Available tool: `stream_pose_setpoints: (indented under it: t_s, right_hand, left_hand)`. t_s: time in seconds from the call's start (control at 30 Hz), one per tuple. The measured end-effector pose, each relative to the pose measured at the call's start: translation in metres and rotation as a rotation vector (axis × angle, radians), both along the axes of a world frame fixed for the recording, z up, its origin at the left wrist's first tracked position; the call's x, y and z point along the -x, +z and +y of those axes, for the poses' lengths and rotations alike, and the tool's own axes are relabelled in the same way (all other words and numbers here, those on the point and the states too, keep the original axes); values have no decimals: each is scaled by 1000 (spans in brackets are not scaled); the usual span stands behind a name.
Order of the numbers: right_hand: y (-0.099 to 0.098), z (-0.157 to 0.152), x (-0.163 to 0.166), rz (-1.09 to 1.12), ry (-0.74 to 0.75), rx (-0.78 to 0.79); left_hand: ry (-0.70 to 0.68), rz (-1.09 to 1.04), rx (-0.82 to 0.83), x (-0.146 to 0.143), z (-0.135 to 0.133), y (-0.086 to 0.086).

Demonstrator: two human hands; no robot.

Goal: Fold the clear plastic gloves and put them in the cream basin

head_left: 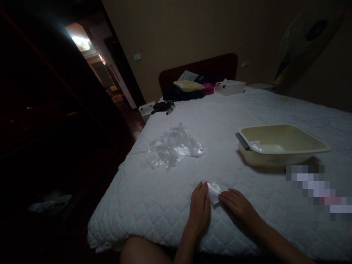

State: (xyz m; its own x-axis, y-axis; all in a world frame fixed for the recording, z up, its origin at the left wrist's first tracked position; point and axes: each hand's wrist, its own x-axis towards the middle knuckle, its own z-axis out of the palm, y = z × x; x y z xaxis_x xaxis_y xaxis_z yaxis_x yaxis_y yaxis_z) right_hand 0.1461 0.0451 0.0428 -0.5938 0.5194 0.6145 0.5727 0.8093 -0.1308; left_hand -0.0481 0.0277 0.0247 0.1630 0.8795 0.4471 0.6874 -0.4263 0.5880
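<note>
On the near part of the white quilted bed (154, 198) lies a small folded piece of clear plastic (213, 191), apparently a bag. My left hand (200, 201) rests flat along its left edge, fingers stretched forward. From the right, my right hand (240, 207) touches the plastic with extended fingertips; its thumb is hidden. Neither hand is visibly closed around the plastic. Farther up the bed, left of centre, spreads a loose crumpled heap of clear plastic bags (176, 146). A cream plastic basin (283, 158) with a grey handle stands to the right, with a little clear plastic inside.
A blurred-out patch (319, 194) covers something right of my hands. Toward the headboard (198, 68) are a pillow (188, 86), dark cloth, a pink roll (208, 88) and a white box (230, 88). A fan (310, 33) stands at the back right. The bed's left edge drops to dark floor.
</note>
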Motion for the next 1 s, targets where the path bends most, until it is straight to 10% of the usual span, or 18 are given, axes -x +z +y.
stream_pose_setpoints:
  t_s: [0.37,0.57,1.0]
  right_hand:
    - [70,13,13,191,33,408]
    - [53,17,39,665,-338,784]
    - [60,40,18,667,-221,923]
  left_hand:
    - [27,-656,289,-2,7,13]
    - [80,-898,445,1,8,22]
    - [41,-768,467,-8,6,13]
